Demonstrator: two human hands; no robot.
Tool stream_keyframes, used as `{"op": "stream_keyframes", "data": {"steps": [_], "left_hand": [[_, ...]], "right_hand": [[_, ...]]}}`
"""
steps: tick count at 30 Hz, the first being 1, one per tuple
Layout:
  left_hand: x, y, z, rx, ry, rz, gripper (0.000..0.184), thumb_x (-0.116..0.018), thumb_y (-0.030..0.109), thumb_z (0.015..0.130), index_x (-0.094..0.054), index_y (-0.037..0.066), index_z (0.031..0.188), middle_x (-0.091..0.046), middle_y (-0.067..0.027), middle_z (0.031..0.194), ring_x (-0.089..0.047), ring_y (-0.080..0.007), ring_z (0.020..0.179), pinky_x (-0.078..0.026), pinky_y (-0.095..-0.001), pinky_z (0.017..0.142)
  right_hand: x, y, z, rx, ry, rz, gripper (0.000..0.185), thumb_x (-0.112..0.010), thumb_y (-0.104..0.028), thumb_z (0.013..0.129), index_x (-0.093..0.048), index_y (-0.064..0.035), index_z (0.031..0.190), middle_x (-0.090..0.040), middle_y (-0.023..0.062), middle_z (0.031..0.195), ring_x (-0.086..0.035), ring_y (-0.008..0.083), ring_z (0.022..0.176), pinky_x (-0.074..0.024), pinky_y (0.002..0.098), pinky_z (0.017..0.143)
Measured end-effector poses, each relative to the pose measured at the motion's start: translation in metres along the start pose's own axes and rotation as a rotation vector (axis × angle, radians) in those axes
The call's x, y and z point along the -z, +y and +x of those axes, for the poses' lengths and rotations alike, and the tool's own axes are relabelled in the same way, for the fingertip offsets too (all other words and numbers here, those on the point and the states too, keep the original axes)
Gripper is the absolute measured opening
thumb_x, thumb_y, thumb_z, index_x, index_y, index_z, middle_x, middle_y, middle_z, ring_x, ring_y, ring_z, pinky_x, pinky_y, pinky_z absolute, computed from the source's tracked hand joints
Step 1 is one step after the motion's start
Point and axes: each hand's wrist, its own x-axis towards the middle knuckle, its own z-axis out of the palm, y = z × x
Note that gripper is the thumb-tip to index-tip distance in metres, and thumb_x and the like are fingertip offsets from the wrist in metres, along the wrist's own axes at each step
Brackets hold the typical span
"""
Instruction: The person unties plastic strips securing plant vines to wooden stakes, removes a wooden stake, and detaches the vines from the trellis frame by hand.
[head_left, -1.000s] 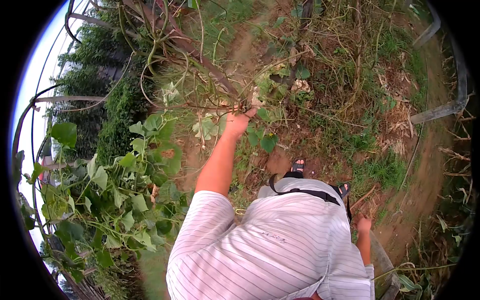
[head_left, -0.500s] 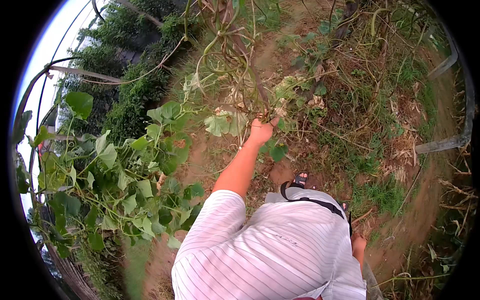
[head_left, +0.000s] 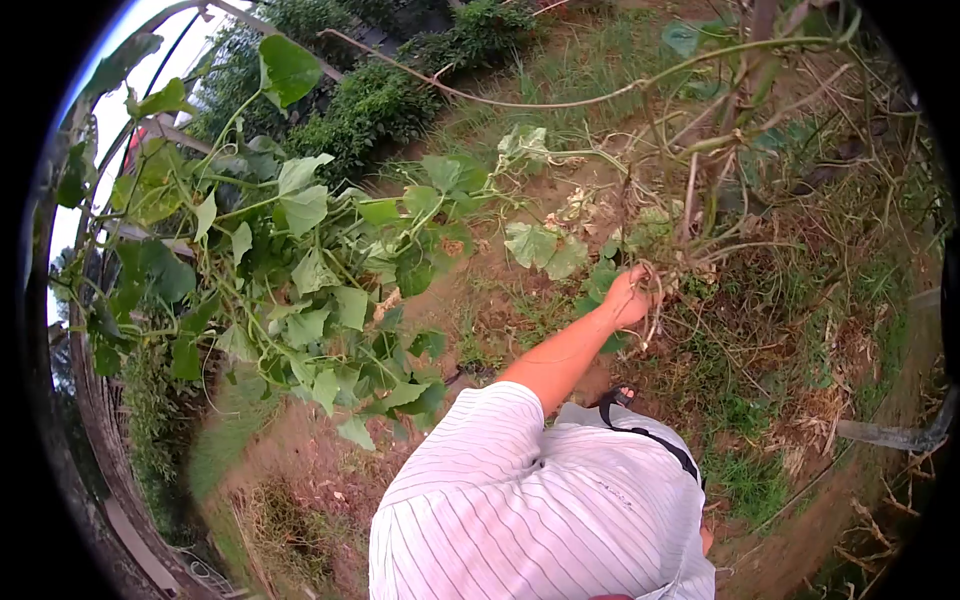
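Note:
My left hand (head_left: 630,296) is closed around a bunch of thin vine stems (head_left: 652,322), whose pale, dry ends dangle below the fist. Above it, a tangle of bare, brownish-green vines (head_left: 700,195) runs up to the right. One long stem (head_left: 540,103) arches leftward from that tangle. Beside the fist are a few green leaves (head_left: 600,285), with a wilted, pale leaf (head_left: 545,248) farther left. Only a sliver of my right hand (head_left: 707,540) shows at the right hip, its fingers hidden behind my striped shirt (head_left: 540,490).
A leafy climbing vine (head_left: 320,285) fills the left side. Grey pipe (head_left: 890,432) juts in at the right edge, near dry straw (head_left: 815,425). Dark bushes (head_left: 380,105) stand at the back. My sandalled foot (head_left: 622,394) is on bare soil with grass patches.
The view has swung, so the leafy vine and my left arm appear farther right. My left hand still grips the stems, which now lean right. Less of my right hand shows.

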Motion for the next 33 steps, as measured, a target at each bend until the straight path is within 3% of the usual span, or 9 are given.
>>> {"op": "stream_keyframes", "data": {"steps": [4,9,13,16,21,24,27,30,33], "left_hand": [[-0.006,-0.007,-0.002,0.130,0.022,-0.186,0.039,-0.055,0.031,0.100,-0.050,0.009,0.132,-0.051,-0.0149,0.130,-0.058,-0.0302,0.112,-0.055,-0.0511,0.081],[0.042,-0.075,0.030,-0.205,0.043,0.353,0.033,-0.046,0.033,0.104,-0.055,0.013,0.128,-0.064,-0.0114,0.110,-0.066,-0.0238,0.092,-0.057,-0.0430,0.076],[0.000,-0.051,0.004,0.251,0.271,-0.245,0.044,-0.065,0.038,0.093,-0.058,0.009,0.126,-0.062,-0.0102,0.128,-0.062,-0.0240,0.103,-0.049,-0.0317,0.091],[0.008,-0.073,0.008,0.044,0.132,-0.112,0.047,-0.054,0.050,0.097,-0.060,0.011,0.121,-0.063,-0.0098,0.126,-0.061,-0.0227,0.101,-0.048,-0.0298,0.088],[0.002,-0.080,0.001,-0.107,0.120,0.030,0.040,-0.060,0.022,0.094,-0.054,0.007,0.130,-0.063,-0.0143,0.122,-0.061,-0.0275,0.103,-0.048,-0.0341,0.092],[0.016,-0.099,0.016,-0.211,0.073,0.275,0.039,-0.035,0.038,0.107,-0.054,0.019,0.134,-0.060,0.0014,0.129,-0.059,-0.0165,0.111,-0.048,-0.0353,0.089],[-0.007,-0.089,-0.002,-0.356,0.096,0.556,0.038,-0.034,0.038,0.107,-0.056,0.019,0.132,-0.063,0.0011,0.125,-0.060,-0.0146,0.106,-0.048,-0.0349,0.083],[-0.068,-0.046,-0.050,0.017,0.105,-0.229,0.049,-0.057,-0.003,0.086,-0.048,0.001,0.134,-0.063,-0.0179,0.121,-0.061,-0.0253,0.104,-0.047,-0.0392,0.094],[-0.088,-0.033,-0.077,-0.119,0.121,0.710,0.046,-0.058,0.002,0.088,-0.050,0.001,0.133,-0.064,-0.0187,0.120,-0.060,-0.0260,0.107,-0.047,-0.0381,0.094]], "right_hand": [[0.027,-0.008,0.051,-0.095,-0.070,0.136,0.022,-0.063,-0.026,0.085,-0.065,-0.0042,0.085,-0.068,0.0145,0.081,-0.064,0.0291,0.072,-0.0518,0.0413,0.065],[0.054,-0.022,0.117,-0.237,-0.165,0.347,0.022,-0.063,-0.024,0.087,-0.066,-0.0033,0.094,-0.068,0.0125,0.081,-0.063,0.0251,0.071,-0.0511,0.0398,0.063],[0.065,0.001,0.183,-0.370,-0.175,0.563,0.025,-0.063,-0.023,0.088,-0.066,-0.0025,0.102,-0.068,0.0109,0.082,-0.062,0.0219,0.070,-0.0506,0.0386,0.062],[0.035,0.041,0.272,-0.544,-0.041,0.826,0.027,-0.063,-0.022,0.089,-0.067,-0.0020,0.107,-0.068,0.0097,0.082,-0.062,0.0195,0.069,-0.0501,0.0378,0.061],[0.192,-0.122,0.255,0.124,-0.243,1.020,0.027,-0.061,-0.016,0.095,-0.061,-0.0017,0.118,-0.066,0.0034,0.090,-0.062,0.0142,0.072,-0.0506,0.0280,0.062],[0.297,-0.263,0.196,0.392,-0.157,0.924,0.018,-0.061,-0.014,0.095,-0.064,-0.0015,0.107,-0.067,0.0023,0.095,-0.064,0.0163,0.083,-0.0521,0.0302,0.070],[0.332,-0.323,0.198,0.648,-0.193,0.997,0.038,-0.058,-0.008,0.096,-0.052,-0.0010,0.133,-0.062,0.0080,0.123,-0.061,0.0171,0.103,-0.0497,0.0309,0.088],[0.368,-0.371,0.179,0.784,-0.123,1.003,0.052,-0.060,-0.008,0.094,-0.043,-0.0030,0.143,-0.052,0.0107,0.139,-0.055,0.0193,0.118,-0.0454,0.0327,0.099],[0.392,-0.406,0.169,0.916,-0.087,1.006,0.064,-0.061,-0.010,0.093,-0.033,-0.0050,0.151,-0.042,0.0117,0.149,-0.047,0.0226,0.130,-0.0411,0.0357,0.106]]}}
